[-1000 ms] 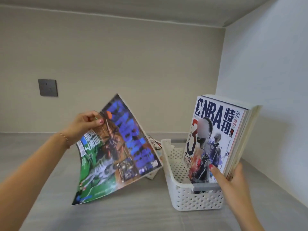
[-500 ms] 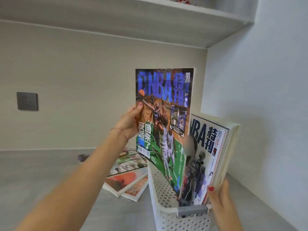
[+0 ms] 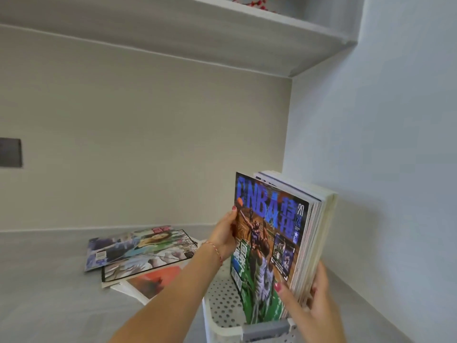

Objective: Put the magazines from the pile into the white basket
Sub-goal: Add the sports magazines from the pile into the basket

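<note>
Grey shelving is surrounding us, with a pale wall point(image 3: 148, 144) behind and a shelf point(image 3: 247, 33) overhead. We are holding a basketball magazine point(image 3: 269, 243) upright in the white basket point(image 3: 222, 315), our left hand point(image 3: 223, 235) gripping its left edge, thumb on the cover. Our right hand point(image 3: 309, 303) is clasping the stack of magazines point(image 3: 314, 233) standing just behind it, thumb on the front cover, fingers curled round the right side. To the left, the pile point(image 3: 141, 253) is lying flat on the grey surface point(image 3: 49, 293), near the basket.
</note>
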